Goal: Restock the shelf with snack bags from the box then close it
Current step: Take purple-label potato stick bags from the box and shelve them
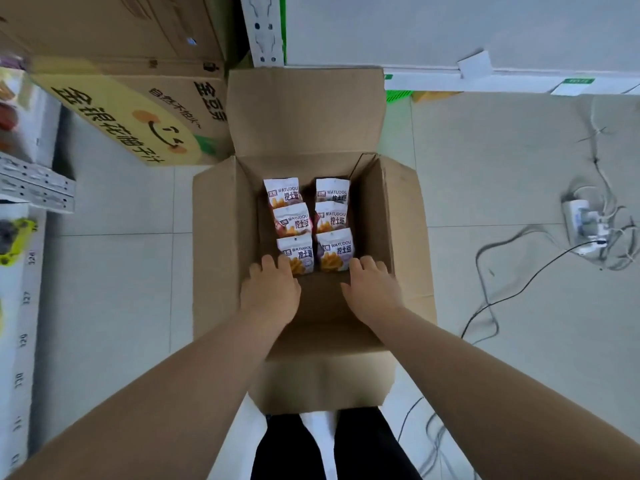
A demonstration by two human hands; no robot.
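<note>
Now left hand [270, 289] and right hand [372, 289] hang, grip loose, empty, by snack bags [294, 220] in box [372, 209].

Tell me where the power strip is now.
In the head view, the power strip lies on the floor to the right of the open cardboard box, among tangled cables.

The person's arms [173, 393] are bare the whole way, from the left hand [272, 292] and the right hand [372, 294] back to the edge of the picture. The fingers [267, 263] look short and round at the knuckles. Lower down, two legs wear plain black trousers [287, 448] of smooth cloth. A white patch [317, 424] sits between them. It may be shoe or floor, but it is too blurry to tell.
</note>
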